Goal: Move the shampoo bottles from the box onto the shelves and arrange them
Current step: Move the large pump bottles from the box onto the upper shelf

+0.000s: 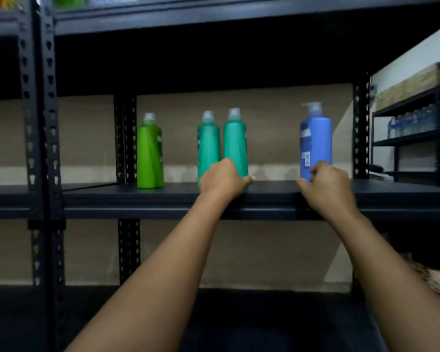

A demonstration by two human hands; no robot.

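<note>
Several shampoo bottles stand upright on the dark middle shelf (264,196). A light green bottle (150,153) is at the left. Two teal bottles stand side by side in the middle, one on the left (208,141) and one on the right (235,141). A blue pump bottle (315,141) stands to the right. My left hand (222,180) is wrapped around the base of the right teal bottle. The fingers of my right hand (327,185) curl around the base of the blue pump bottle. The box is out of view.
Black perforated uprights (40,148) (361,128) frame the shelf bay. Another shelf board (214,19) runs above, and a lower one (239,313) below. A second rack (417,115) at the right holds water bottles and cartons.
</note>
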